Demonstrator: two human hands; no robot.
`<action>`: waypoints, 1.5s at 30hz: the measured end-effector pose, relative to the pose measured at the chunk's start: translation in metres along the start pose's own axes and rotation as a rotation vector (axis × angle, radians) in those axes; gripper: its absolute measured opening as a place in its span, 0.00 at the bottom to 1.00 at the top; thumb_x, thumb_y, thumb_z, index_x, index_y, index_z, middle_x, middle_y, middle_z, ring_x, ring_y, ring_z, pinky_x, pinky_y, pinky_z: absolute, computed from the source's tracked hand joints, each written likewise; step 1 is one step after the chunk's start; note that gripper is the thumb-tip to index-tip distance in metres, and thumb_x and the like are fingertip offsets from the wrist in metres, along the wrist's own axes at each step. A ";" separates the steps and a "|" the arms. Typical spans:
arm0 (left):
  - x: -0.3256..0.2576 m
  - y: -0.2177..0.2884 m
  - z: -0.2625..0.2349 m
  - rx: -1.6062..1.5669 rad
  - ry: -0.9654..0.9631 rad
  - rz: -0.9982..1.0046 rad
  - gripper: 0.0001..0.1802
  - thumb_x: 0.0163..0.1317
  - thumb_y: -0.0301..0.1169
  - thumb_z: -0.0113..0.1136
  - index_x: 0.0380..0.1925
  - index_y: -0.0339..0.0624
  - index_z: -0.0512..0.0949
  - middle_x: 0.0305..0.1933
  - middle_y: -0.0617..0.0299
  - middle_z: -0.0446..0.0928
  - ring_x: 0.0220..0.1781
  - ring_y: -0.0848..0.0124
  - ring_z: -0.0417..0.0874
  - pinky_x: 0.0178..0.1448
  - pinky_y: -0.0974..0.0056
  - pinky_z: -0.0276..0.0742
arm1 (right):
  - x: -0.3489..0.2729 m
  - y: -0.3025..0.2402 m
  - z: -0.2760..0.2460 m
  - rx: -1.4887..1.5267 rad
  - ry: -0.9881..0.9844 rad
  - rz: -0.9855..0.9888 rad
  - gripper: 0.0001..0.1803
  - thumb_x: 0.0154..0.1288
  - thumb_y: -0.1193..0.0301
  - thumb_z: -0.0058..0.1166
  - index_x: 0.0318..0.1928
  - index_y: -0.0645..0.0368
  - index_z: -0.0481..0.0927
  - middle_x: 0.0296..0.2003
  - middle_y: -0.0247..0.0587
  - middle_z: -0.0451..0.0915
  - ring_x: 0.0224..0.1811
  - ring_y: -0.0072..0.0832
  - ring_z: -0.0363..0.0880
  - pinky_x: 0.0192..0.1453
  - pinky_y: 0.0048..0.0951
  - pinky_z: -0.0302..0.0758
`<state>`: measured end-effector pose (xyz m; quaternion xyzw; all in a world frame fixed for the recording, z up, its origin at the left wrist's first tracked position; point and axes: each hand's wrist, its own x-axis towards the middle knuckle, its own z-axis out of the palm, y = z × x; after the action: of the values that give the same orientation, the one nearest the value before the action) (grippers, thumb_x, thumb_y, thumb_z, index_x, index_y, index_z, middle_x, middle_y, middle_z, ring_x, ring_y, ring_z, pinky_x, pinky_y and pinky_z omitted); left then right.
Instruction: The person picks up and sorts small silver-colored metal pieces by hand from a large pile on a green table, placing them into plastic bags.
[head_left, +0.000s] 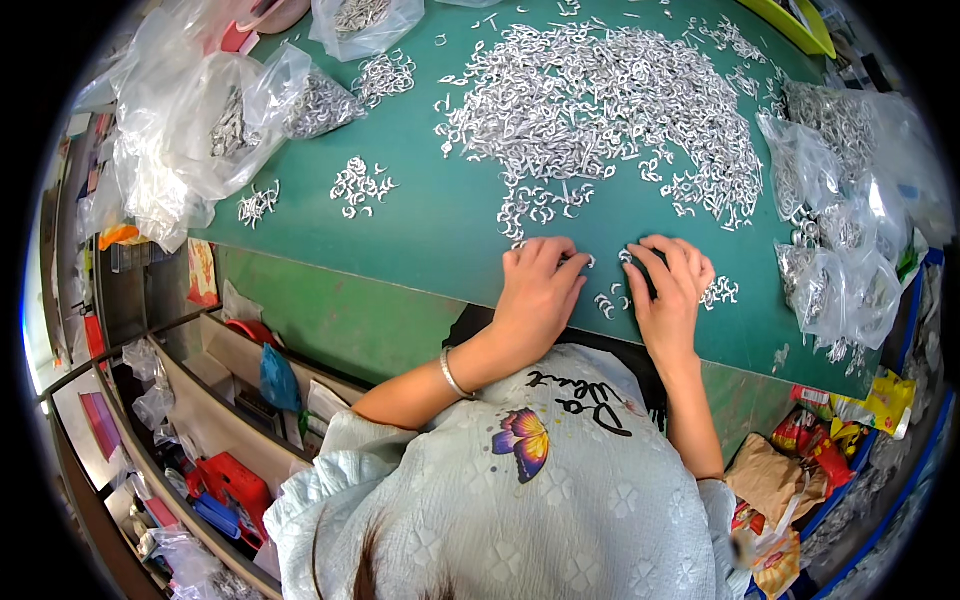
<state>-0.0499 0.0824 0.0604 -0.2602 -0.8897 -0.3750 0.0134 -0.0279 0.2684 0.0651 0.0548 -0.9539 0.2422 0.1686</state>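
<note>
My left hand [540,292] is at the table's near edge, its fingers curled in and a small curved silver metal piece [590,262] showing at the fingertips. To its right, my right hand [674,292] bends thumb and forefinger toward each other around another silver piece [626,256]. Several loose crescent-shaped pieces [606,304] lie between the hands. Beside the right hand's outer edge sits a little cluster of the same pieces [720,292]. Just beyond both hands, a large heap of silver metal pieces [610,100] spreads over the green table [420,230].
Two small piles, one of curved pieces [360,187] and one of thin pieces [258,204], lie at left. Clear plastic bags of metal parts stand at the left [315,105] and right [840,280]. A yellow-green tray [815,35] is at far right. Open drawers [230,365] stand below left.
</note>
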 end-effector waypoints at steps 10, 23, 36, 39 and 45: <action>0.023 0.008 0.012 -0.067 -0.006 0.066 0.17 0.56 0.22 0.63 0.47 0.41 0.78 0.46 0.60 0.75 0.48 0.62 0.74 0.49 0.59 0.62 | 0.005 0.010 0.002 0.038 0.018 -0.046 0.06 0.56 0.76 0.62 0.36 0.57 0.81 0.36 0.34 0.78 0.42 0.32 0.74 0.51 0.36 0.61; 0.034 0.019 -0.001 -0.442 -0.096 -0.108 0.04 0.55 0.23 0.66 0.30 0.38 0.82 0.29 0.60 0.79 0.30 0.64 0.77 0.39 0.61 0.71 | 0.003 -0.007 -0.024 0.444 -0.078 0.208 0.06 0.56 0.80 0.62 0.34 0.60 0.81 0.32 0.37 0.81 0.37 0.33 0.77 0.46 0.32 0.68; 0.022 0.025 -0.024 -0.473 -0.205 -0.059 0.04 0.55 0.22 0.65 0.29 0.36 0.79 0.27 0.57 0.77 0.30 0.64 0.76 0.35 0.62 0.72 | -0.007 -0.023 -0.037 0.413 -0.132 0.052 0.06 0.55 0.82 0.59 0.33 0.62 0.78 0.32 0.41 0.79 0.36 0.37 0.75 0.46 0.34 0.66; 0.020 0.030 -0.033 -0.452 -0.220 -0.033 0.04 0.54 0.20 0.65 0.28 0.35 0.78 0.27 0.57 0.77 0.30 0.64 0.76 0.35 0.63 0.72 | -0.008 -0.031 -0.047 0.269 -0.173 -0.014 0.06 0.55 0.82 0.59 0.34 0.62 0.78 0.30 0.41 0.77 0.36 0.37 0.74 0.45 0.34 0.65; 0.014 0.022 -0.053 -0.336 -0.185 -0.048 0.05 0.53 0.20 0.64 0.26 0.37 0.77 0.27 0.59 0.75 0.31 0.63 0.76 0.38 0.62 0.71 | -0.012 -0.019 -0.065 0.150 -0.084 0.060 0.05 0.55 0.80 0.61 0.32 0.61 0.78 0.30 0.39 0.77 0.34 0.35 0.73 0.44 0.34 0.64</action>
<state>-0.0605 0.0655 0.1163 -0.2709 -0.8180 -0.4929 -0.1208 0.0057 0.2830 0.1233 0.0488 -0.9405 0.3155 0.1164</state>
